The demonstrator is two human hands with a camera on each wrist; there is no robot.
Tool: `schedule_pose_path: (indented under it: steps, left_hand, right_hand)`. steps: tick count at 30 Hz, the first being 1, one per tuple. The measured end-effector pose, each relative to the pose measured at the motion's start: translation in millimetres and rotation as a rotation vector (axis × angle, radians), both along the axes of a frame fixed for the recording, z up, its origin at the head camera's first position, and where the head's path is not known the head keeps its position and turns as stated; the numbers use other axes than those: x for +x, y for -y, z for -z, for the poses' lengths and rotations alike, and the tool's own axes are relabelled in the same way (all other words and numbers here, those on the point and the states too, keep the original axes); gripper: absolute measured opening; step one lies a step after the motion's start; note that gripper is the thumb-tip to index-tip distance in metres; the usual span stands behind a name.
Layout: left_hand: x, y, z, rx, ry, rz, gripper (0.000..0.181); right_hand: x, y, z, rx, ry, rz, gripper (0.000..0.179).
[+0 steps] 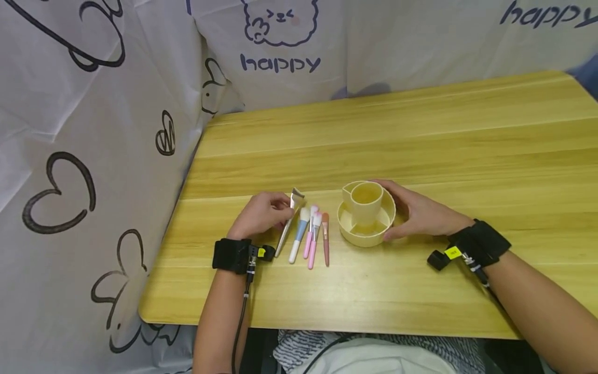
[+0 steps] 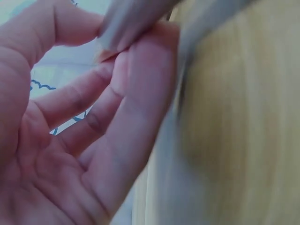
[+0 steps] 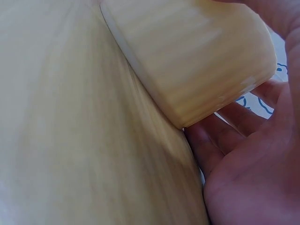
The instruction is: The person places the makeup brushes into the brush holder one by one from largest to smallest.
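My left hand (image 1: 263,212) pinches a silver-handled makeup brush (image 1: 282,239) between thumb and fingers. In the left wrist view that brush is a blur at the fingertips (image 2: 119,70). Just right of it lie several more makeup brushes: a blue-and-white one (image 1: 299,236), pink ones (image 1: 313,244) and a dusky rose one (image 1: 326,244). A pale yellow round organizer (image 1: 362,239) with a raised cup in its middle stands upright on the table. Around its right side my right hand (image 1: 418,210) holds it, thumb in front and fingers behind. The right wrist view shows the organizer's smooth outer wall (image 3: 197,61).
The wood-grain table (image 1: 420,140) stretches away behind and to the right of the hands. White cloth (image 1: 126,171) with black drawings hangs along its left and back edges. Each wrist wears a black strap (image 1: 232,255) with a small camera and cable.
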State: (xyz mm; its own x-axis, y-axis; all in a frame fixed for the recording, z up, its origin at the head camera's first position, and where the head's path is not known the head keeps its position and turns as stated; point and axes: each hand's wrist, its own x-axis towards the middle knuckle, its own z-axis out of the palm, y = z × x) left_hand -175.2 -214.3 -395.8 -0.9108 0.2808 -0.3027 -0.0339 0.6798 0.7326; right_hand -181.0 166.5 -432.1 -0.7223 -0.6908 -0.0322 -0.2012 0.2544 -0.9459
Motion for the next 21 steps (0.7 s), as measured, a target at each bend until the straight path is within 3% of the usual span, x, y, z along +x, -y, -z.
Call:
schedule_pose_path:
  steps: [12,21]
  left_hand:
    - [-4.1,-0.9,-0.4,0.079,-0.125,-0.079,0.028]
    - [-0.1,-9.3,-2.7,0.231,-0.205,-0.160,0.026]
  right_hand:
    - [-0.8,-2,-1.4,-0.015,-0.005,-0.016,0.109]
    - [0.0,-3,-0.1,0.046,-0.057,0.013,0.114]
